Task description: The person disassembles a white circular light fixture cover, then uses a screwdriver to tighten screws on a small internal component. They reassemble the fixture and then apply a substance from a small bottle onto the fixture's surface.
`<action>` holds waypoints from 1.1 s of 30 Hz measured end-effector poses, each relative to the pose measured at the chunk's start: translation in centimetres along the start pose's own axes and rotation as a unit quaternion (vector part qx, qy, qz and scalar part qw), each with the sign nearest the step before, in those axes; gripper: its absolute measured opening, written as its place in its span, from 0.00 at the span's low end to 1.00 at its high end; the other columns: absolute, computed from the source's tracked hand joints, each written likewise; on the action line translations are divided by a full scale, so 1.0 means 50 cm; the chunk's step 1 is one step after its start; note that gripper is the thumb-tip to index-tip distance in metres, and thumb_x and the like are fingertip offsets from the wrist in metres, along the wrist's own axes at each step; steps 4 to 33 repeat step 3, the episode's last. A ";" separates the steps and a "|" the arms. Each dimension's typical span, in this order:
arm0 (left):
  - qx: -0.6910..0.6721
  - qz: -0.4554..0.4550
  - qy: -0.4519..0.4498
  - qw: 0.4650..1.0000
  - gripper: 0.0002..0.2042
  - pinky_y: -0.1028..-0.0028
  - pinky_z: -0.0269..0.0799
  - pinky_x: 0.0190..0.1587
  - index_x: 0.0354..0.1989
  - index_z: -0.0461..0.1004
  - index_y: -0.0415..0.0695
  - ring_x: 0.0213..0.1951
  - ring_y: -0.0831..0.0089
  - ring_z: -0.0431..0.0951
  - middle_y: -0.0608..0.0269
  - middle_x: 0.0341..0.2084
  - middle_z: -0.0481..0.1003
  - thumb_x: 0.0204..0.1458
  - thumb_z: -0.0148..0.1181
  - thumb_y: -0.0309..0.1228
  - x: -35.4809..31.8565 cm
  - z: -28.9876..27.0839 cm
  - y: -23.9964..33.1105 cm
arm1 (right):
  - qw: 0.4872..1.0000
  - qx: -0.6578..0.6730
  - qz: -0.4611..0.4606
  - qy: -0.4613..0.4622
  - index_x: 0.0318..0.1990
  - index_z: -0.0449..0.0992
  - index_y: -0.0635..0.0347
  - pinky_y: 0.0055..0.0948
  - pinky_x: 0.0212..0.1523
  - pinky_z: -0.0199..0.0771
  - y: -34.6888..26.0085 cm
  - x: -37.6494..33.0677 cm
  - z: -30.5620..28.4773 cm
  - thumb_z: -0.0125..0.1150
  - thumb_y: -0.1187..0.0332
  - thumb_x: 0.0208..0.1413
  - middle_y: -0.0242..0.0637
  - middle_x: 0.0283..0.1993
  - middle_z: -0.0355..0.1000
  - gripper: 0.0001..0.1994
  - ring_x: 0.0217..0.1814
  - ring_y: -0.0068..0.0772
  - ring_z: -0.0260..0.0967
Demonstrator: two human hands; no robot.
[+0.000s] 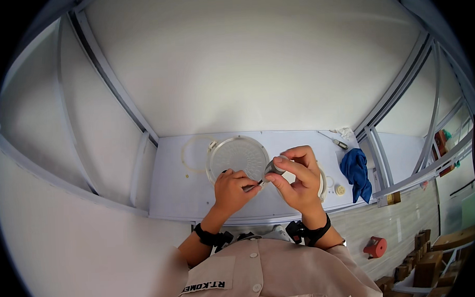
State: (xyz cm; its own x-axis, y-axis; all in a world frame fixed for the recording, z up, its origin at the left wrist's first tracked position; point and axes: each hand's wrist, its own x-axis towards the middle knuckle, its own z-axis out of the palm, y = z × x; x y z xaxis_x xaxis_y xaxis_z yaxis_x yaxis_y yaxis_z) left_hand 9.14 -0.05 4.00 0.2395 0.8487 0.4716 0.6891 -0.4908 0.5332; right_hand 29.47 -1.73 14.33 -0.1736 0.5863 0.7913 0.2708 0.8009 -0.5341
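1. Head view looks down on a pale lilac worktable (176,198) boxed in by white panels.
2. Left hand (232,190) has its fingers pinched narrow around a thin dark tool (253,186), whose tip points at the part in the other hand.
3. Right hand (297,179) holds a small grey round part (274,167) between thumb and curled fingers, above the table's middle.
4. Just behind the hands a round translucent ribbed plastic disc (238,156) lies flat, with a thin white ring (188,153) to its left.
5. On the table's right end lies a crumpled blue cloth (355,169), with a slim screwdriver (335,141) behind it.
6. Each wrist wears a black strap.
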 end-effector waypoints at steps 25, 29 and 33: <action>0.001 -0.002 -0.006 1.000 0.07 0.65 0.72 0.42 0.27 0.90 0.57 0.33 0.69 0.75 0.80 0.25 0.79 0.42 0.80 0.42 0.001 -0.003 -0.001 | 0.999 0.039 0.027 -0.018 0.63 0.80 0.57 0.40 0.58 0.79 0.002 0.001 0.001 0.75 0.72 0.57 0.54 0.69 0.68 0.25 0.63 0.51 0.74; 0.001 -0.002 -0.006 1.000 0.07 0.65 0.72 0.42 0.27 0.90 0.57 0.33 0.69 0.75 0.80 0.25 0.79 0.42 0.80 0.42 0.001 -0.003 -0.001 | 0.999 0.039 0.027 -0.018 0.63 0.80 0.57 0.40 0.58 0.79 0.002 0.001 0.001 0.75 0.72 0.57 0.54 0.69 0.68 0.25 0.63 0.51 0.74; 0.001 -0.002 -0.006 1.000 0.07 0.65 0.72 0.42 0.27 0.90 0.57 0.33 0.69 0.75 0.80 0.25 0.79 0.42 0.80 0.42 0.001 -0.003 -0.001 | 0.999 0.039 0.027 -0.018 0.63 0.80 0.57 0.40 0.58 0.79 0.002 0.001 0.001 0.75 0.72 0.57 0.54 0.69 0.68 0.25 0.63 0.51 0.74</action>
